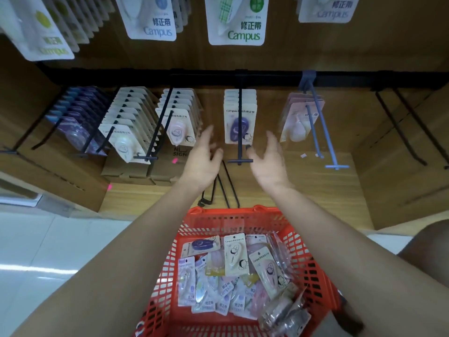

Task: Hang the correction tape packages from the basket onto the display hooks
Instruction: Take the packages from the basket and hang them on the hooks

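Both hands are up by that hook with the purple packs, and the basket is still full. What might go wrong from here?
The left hand and right hand are empty and blurred beside the hook, so its bar end might get knocked. The basket holds mixed designs in a heap; a pack could easily land on the wrong hook. The loose hooks lying on the shelf behind it may snag a sleeve or pack.

Upper row, far: blue-marked white package (pixel 155 18) printed "修正带" over "Campus" in blue; green-marked white package (pixel 239 20) to its right printed "修正带" over "Campus" in green; far-right package (pixel 328 9) carrying a blurred "Campus". Middle row: purple-tape card (pixel 240 116) on the centre hook headed "Campus", following characters too small to read; cardboard box (pixel 178 164) below lettered "SIGN". Near: packages in the red basket (pixel 243 221) marked "Campus" and "修正带", for example the cream card (pixel 236 254).
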`<state>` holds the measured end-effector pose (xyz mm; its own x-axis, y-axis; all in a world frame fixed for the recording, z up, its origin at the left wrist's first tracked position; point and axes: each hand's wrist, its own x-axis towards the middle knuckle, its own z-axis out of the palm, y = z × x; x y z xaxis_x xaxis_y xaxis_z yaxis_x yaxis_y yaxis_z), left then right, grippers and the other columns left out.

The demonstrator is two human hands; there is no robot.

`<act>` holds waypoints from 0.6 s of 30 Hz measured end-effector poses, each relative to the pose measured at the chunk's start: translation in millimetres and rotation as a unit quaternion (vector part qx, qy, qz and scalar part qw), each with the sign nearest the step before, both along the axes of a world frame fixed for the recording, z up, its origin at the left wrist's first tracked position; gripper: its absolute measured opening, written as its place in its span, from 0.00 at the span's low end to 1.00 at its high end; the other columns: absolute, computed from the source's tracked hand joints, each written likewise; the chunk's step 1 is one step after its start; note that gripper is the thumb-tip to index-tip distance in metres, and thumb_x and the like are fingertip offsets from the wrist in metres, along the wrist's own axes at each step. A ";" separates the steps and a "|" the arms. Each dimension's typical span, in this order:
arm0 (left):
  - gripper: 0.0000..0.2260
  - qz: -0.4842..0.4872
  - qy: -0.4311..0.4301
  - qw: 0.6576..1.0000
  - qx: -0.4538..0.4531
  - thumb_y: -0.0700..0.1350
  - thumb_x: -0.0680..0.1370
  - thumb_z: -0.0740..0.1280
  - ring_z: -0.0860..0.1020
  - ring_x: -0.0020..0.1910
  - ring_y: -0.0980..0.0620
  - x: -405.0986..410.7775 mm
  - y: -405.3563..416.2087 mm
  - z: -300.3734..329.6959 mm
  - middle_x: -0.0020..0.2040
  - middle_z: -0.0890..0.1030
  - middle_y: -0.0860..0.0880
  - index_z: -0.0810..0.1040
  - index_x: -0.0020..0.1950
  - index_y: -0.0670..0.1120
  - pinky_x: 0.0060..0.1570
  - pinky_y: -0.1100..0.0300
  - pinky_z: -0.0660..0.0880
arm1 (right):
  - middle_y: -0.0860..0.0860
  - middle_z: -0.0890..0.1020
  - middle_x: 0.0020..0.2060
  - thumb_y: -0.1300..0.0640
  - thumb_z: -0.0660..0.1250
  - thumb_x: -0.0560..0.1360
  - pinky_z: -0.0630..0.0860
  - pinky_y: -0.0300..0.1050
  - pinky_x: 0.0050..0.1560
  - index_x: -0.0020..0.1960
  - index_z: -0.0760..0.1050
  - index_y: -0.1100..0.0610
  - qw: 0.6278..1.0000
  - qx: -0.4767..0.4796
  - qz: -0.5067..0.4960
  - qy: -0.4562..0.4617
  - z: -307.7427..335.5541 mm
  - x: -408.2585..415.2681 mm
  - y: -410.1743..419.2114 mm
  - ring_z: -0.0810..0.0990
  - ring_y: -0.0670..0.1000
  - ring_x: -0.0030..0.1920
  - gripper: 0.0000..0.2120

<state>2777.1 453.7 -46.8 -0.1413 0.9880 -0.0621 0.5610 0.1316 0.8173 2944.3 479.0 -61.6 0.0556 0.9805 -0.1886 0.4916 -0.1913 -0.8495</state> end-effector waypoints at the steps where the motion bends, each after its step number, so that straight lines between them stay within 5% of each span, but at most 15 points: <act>1: 0.28 0.002 0.014 1.000 -0.011 0.39 0.85 0.63 0.73 0.74 0.52 -1.4 -15.8 -9.1 0.80 0.68 0.47 0.59 0.84 0.48 0.74 0.55 0.68 | 0.55 0.67 0.78 0.49 0.65 0.83 0.67 0.52 0.73 0.83 0.57 0.52 1.000 0.015 -0.023 -0.005 -4.6 2.4 -14.7 0.70 0.57 0.75 0.32; 3: 0.25 -0.001 0.039 0.998 -0.043 0.40 0.85 0.64 0.75 0.71 0.52 -3.3 -50.0 -31.4 0.76 0.72 0.47 0.63 0.81 0.47 0.73 0.55 0.71 | 0.54 0.76 0.67 0.54 0.67 0.82 0.72 0.48 0.67 0.75 0.67 0.56 0.996 0.048 -0.071 0.004 -18.1 8.6 -46.3 0.76 0.54 0.66 0.24; 6: 0.20 -0.011 0.067 0.993 -0.095 0.41 0.84 0.65 0.78 0.62 0.56 -5.1 -102.7 -65.8 0.68 0.78 0.50 0.70 0.76 0.48 0.60 0.67 0.75 | 0.49 0.79 0.53 0.58 0.67 0.80 0.77 0.47 0.55 0.62 0.72 0.56 0.992 0.046 -0.115 0.008 -47.2 20.4 -95.4 0.80 0.50 0.53 0.11; 9: 0.15 -0.028 0.085 0.987 -0.136 0.39 0.83 0.66 0.80 0.60 0.49 -7.5 -143.7 -99.7 0.62 0.81 0.46 0.75 0.70 0.45 0.63 0.56 0.77 | 0.48 0.81 0.46 0.61 0.68 0.81 0.82 0.51 0.52 0.54 0.74 0.56 0.997 -0.023 -0.072 -0.022 -83.0 30.3 -138.4 0.82 0.51 0.48 0.04; 14: 0.17 -0.044 0.088 0.966 -0.239 0.42 0.83 0.66 0.80 0.61 0.42 -6.0 -182.6 -144.8 0.64 0.81 0.42 0.72 0.72 0.43 0.56 0.55 0.76 | 0.53 0.82 0.60 0.60 0.68 0.81 0.79 0.47 0.57 0.63 0.78 0.57 0.953 -0.221 0.107 -0.177 -130.4 49.6 -177.6 0.83 0.53 0.55 0.11; 16: 0.23 -0.077 0.091 0.948 -0.294 0.46 0.84 0.65 0.78 0.65 0.41 -1.3 -188.0 -158.3 0.71 0.76 0.40 0.67 0.78 0.45 0.56 0.55 0.75 | 0.55 0.78 0.67 0.60 0.68 0.81 0.76 0.41 0.50 0.71 0.74 0.58 0.928 -0.267 0.145 -0.216 -140.7 58.0 -184.7 0.80 0.51 0.53 0.19; 18: 0.27 -0.080 0.065 0.935 -0.338 0.49 0.84 0.65 0.76 0.68 0.41 5.3 -189.6 -169.4 0.75 0.73 0.41 0.62 0.82 0.46 0.54 0.56 0.73 | 0.57 0.74 0.70 0.61 0.67 0.82 0.77 0.42 0.54 0.75 0.70 0.59 0.908 -0.293 0.168 -0.249 -149.1 62.8 -190.5 0.79 0.54 0.59 0.22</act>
